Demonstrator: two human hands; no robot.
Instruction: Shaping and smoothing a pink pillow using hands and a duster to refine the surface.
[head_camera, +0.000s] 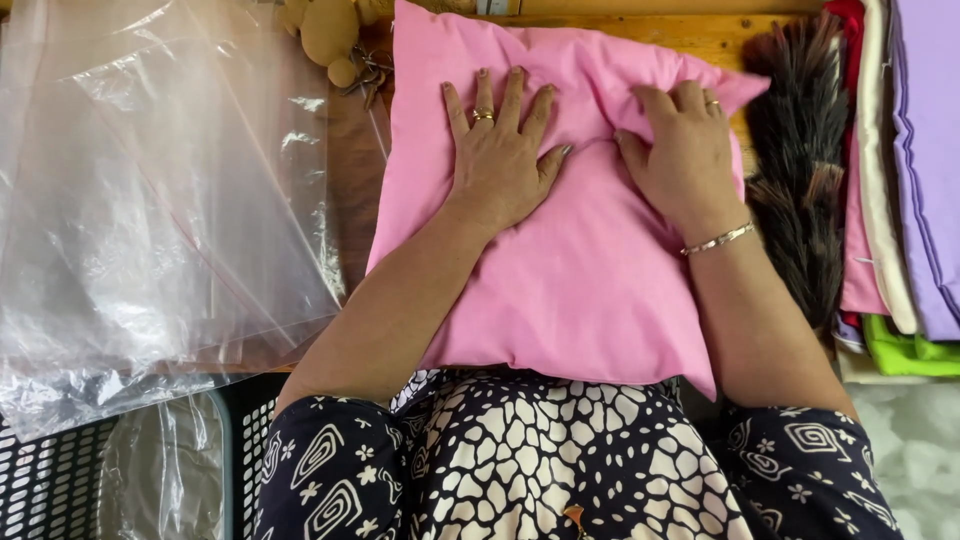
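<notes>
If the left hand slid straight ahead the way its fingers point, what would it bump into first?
The left hand lies flat on the pink pillow, fingers pointing toward its far edge. It would probably cross more pillow first, then reach the wooden table beyond.

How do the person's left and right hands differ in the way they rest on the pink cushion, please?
The left hand lies flat with fingers spread, while the right hand is curled, bunching the fabric. The left hand presses the pink cushion near its middle, the right hand nearer its corner. Both wear a ring.

single head view, looking steeply down, close over wooden table (700, 35) edge.
</notes>
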